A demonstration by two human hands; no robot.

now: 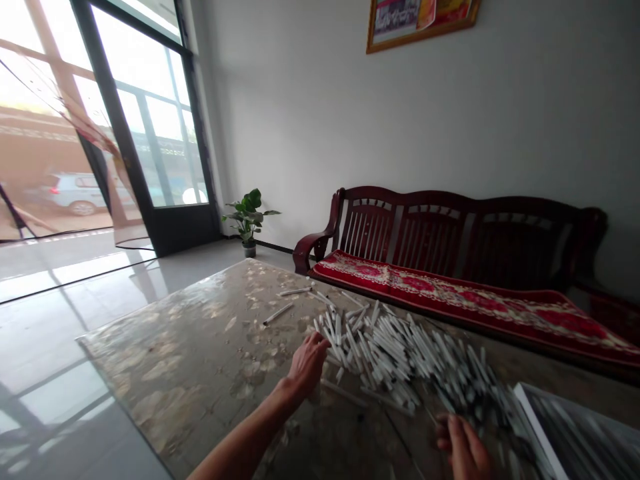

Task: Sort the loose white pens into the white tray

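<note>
A large heap of slim white and grey pen-like sticks is spread over the table. At the heap's left edge is my left hand, palm down, its bent fingers slightly apart and touching or just above the nearest sticks; nothing shows in its grasp. My right hand is low in the view, in front of the heap, with thumb and fingers pinched together. A thin line, perhaps a slender rod, shows at its fingertips, too blurred to name. One loose stick lies beyond my left hand.
The table has a patterned, glossy cover. On the right stands a white-rimmed box or tray holding grey, blurred contents. Behind the table is a dark wooden bench with a red patterned cover. A potted plant stands near the glass door.
</note>
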